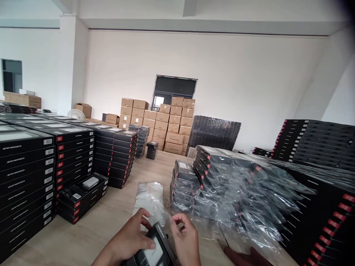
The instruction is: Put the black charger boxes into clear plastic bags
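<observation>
The black box (168,246) is gripped by the left hand (133,235), likely to keep it steady, while clear plastic (155,203) seems pinched by the right hand (185,235).

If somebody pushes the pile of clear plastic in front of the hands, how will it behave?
The clear plastic would probably fold, as it looks thin and wrinkled. Its shiny highlights suggest it may slide easily. Lying flat, it seems unlikely to tip.

Above the bench (108,221), the left hand (131,236) holds a black box (156,251) while the right hand (185,238) sits just beside it, near clear bags (149,195), between tall stacks of boxes (26,188).
</observation>
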